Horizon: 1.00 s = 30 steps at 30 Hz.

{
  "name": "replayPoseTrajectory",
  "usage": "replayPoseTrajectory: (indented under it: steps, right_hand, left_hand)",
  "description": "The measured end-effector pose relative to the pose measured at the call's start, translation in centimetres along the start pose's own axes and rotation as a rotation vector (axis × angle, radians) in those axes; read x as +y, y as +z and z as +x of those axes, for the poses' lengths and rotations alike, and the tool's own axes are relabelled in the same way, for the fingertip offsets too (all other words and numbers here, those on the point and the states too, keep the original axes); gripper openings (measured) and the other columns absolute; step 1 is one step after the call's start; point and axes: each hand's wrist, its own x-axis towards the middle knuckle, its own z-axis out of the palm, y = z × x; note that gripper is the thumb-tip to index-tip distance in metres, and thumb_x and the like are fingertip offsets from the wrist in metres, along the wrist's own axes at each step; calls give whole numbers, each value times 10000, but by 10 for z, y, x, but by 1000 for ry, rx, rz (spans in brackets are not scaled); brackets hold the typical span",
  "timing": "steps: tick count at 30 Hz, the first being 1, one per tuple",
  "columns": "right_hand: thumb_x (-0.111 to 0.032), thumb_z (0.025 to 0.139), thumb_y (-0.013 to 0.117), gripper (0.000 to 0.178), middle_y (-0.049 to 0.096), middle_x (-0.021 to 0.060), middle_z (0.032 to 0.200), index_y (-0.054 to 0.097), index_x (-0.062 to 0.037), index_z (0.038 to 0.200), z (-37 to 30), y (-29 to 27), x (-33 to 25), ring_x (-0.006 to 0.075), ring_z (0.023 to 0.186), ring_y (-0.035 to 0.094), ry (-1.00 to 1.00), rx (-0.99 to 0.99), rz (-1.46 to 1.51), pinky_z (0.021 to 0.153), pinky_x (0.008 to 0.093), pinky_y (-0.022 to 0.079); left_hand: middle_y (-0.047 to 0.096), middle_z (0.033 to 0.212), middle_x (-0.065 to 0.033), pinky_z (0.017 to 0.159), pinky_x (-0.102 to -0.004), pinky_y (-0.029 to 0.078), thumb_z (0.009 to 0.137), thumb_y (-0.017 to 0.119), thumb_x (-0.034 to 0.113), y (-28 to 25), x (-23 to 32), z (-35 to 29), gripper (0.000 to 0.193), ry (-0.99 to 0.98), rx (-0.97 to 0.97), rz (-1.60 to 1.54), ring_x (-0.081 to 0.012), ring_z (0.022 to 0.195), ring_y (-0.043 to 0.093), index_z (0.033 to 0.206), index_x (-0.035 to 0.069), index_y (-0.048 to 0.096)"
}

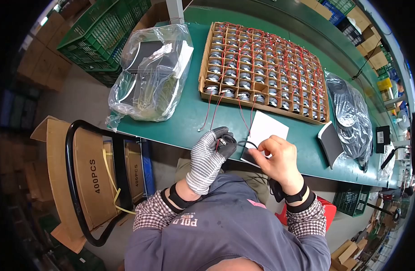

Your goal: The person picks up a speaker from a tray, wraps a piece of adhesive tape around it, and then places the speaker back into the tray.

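Observation:
My left hand point(208, 158), in a grey-and-white striped glove with dark fingertips, is closed round a small round speaker point(225, 141) just off the table's front edge. Fingers cover part of it, and a bit of red wire shows beside it. My bare right hand point(278, 161) is pinched on a thin black strip point(247, 143), which curves from near the speaker to my fingertips. Under that strip a white sheet point(268, 128) with a dark front part lies on the green table point(171, 135). Behind both hands stands a divided cardboard tray point(261, 107) filled with similar speakers with red wires.
A clear plastic bag point(151, 77) of dark sheets lies at the left, another bagged stack point(349, 119) at the right. Near that stack is a curved black sheet point(331, 144). Left of me stands a black-framed cart point(72, 180) with cartons; green crates point(103, 36) are behind.

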Motion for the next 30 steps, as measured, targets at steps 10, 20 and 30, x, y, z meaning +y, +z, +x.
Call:
replayPoseTrajectory:
  steps: [10, 20, 30]
  right_hand:
    - [-89, 754, 678, 97, 544, 68, 619, 631, -6, 738, -10, -26, 8, 157, 526, 509, 92, -63, 403, 491, 274, 396]
    - [-103, 788, 654, 121, 587, 76, 654, 637, 16, 773, -1, -14, 22, 137, 561, 527, 221, -69, 447, 523, 269, 421]
    - [-121, 824, 646, 146, 567, 35, 688, 641, 25, 811, 31, 1, 20, 88, 609, 498, 172, -74, 473, 530, 243, 400]
  left_hand:
    - [592, 1018, -137, 748, -312, 535, 809, 638, 37, -12, 0, 9, 335, -165, 97, -534, -211, 878, 607, 1117, -3, 514]
    - [596, 1019, -113, 762, -294, 527, 848, 627, 183, -6, 9, 5, 421, -238, -9, -609, -235, 912, 617, 1196, -3, 480]
    - [594, 990, -71, 664, -229, 488, 875, 583, 206, 2, 21, 0, 465, -327, -245, -518, -177, 834, 622, 1278, 30, 429]
